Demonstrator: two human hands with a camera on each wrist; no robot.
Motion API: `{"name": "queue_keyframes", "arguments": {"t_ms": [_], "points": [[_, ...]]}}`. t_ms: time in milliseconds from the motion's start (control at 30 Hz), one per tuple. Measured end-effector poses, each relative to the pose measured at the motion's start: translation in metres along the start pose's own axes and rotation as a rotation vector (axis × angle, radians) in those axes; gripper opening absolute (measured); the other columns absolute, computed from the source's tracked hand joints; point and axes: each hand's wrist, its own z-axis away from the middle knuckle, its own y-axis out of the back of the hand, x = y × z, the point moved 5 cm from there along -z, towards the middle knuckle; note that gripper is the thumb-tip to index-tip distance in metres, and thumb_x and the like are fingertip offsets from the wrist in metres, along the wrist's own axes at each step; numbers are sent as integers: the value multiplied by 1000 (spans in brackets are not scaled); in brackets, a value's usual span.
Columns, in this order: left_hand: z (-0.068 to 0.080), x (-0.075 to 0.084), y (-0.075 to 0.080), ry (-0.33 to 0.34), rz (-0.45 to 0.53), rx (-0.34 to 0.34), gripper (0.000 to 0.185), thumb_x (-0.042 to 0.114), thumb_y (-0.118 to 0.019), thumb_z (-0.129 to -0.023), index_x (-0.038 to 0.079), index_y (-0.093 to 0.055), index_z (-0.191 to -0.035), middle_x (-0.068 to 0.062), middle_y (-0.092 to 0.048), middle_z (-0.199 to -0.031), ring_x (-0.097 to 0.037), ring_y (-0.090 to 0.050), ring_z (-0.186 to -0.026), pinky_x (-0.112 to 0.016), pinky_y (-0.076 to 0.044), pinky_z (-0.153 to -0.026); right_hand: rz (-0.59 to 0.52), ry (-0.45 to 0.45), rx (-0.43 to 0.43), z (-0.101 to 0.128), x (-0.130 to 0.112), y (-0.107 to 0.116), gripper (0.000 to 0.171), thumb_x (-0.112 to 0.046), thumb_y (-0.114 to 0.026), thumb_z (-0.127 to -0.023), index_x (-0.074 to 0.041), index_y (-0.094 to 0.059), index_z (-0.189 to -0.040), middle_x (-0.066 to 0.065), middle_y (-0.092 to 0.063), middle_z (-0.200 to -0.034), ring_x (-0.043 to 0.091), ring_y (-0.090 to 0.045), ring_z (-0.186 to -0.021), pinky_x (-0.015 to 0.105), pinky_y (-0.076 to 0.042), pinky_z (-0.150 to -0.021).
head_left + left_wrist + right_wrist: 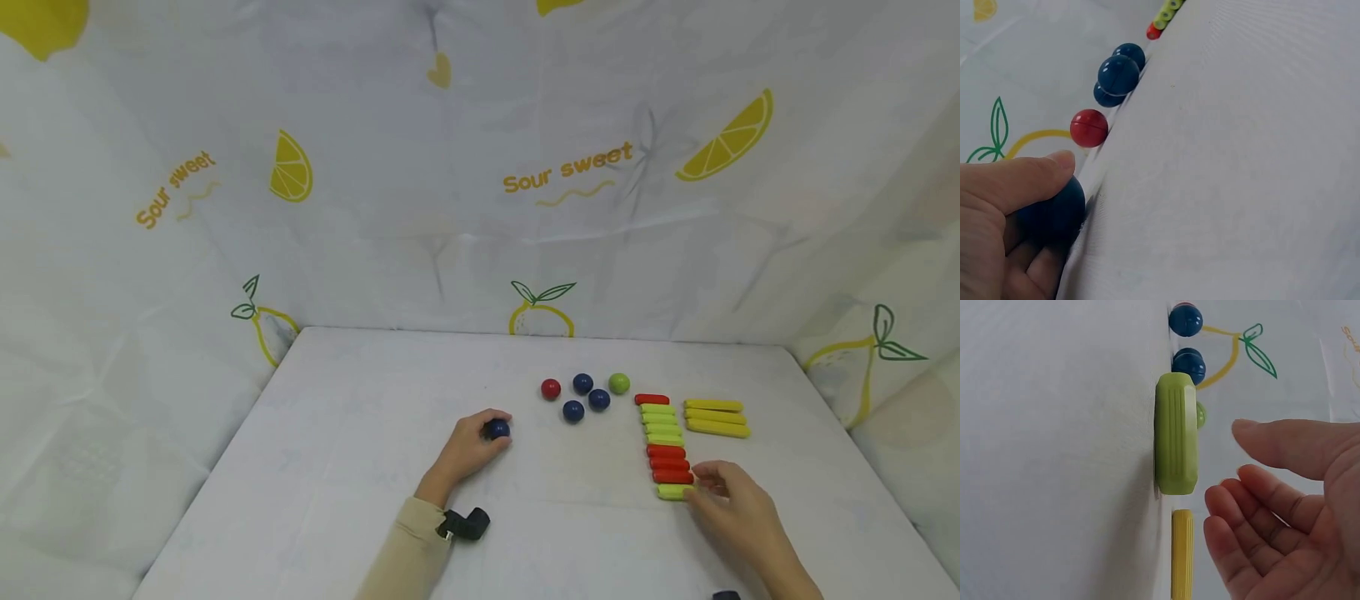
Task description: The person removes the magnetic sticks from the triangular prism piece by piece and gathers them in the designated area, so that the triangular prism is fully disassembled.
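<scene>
My left hand (474, 442) grips a dark blue ball (498, 430) on the white table; in the left wrist view the thumb (1022, 178) lies over the ball (1054, 212). My right hand (712, 487) hovers with relaxed fingers beside the right end of a light green stick (670, 492). The right wrist view shows a gap between the fingers (1254, 494) and this stick (1175, 440). The stick lies at the near end of a column of red sticks (670, 463) and green sticks (660, 421).
A red ball (551, 388), three blue balls (582, 383) and a green ball (618, 383) lie clustered mid-table. Three yellow sticks (716, 417) lie right of the column. A lemon-print cloth (480, 167) walls the table on three sides.
</scene>
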Motion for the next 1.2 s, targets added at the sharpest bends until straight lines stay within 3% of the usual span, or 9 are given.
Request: {"name": "queue_keyframes", "arguments": {"t_ms": [133,300,567,733,967,1200], "points": [[-10,-2,-2,40,33,10,33,25,-65,-82,18,-58,-114,-2,-59,-118,-16,-52,-114,-32,-45,-95,-35,83,47,0,-16,3,47,-33,-66,-79,-1,-52,-110,16,-57,-106,32,-55,-97,50,-49,-81],[-29,-1,-7,67,56,21,34,24,-63,-83,17,-57,-116,-3,-58,-120,-18,-50,-117,-35,-42,-97,-74,162,60,-6,-34,-1,42,-27,-67,-79,-4,-53,-111,12,-59,-108,29,-57,-99,48,-49,-83],[-70,-2,-21,178,101,31,34,25,-61,-85,20,-55,-118,-3,-54,-125,-19,-46,-120,-38,-39,-101,-155,153,-19,-14,-56,-17,39,-24,-68,-79,-8,-53,-112,8,-61,-108,24,-58,-99,42,-50,-85],[-89,-5,-23,211,99,61,36,24,-61,-85,17,-54,-120,-5,-53,-127,-21,-44,-122,-38,-37,-102,-177,151,-30,-15,-61,-21,36,-23,-68,-79,-9,-54,-110,7,-61,-107,22,-58,-98,40,-50,-84],[-93,-12,-22,239,62,30,42,24,-62,-84,17,-52,-124,-5,-51,-129,-22,-42,-124,-39,-34,-104,-200,174,-41,-16,-62,-25,35,-21,-68,-79,-9,-55,-110,6,-62,-107,21,-59,-97,36,-52,-82],[-91,-10,-20,279,41,-38,61,27,-62,-84,16,-35,-137,-6,-41,-139,-21,-35,-129,-37,-30,-107,-192,202,-31,-16,-61,-25,34,-20,-67,-79,-10,-55,-109,5,-62,-105,20,-59,-96,34,-52,-81]]}}
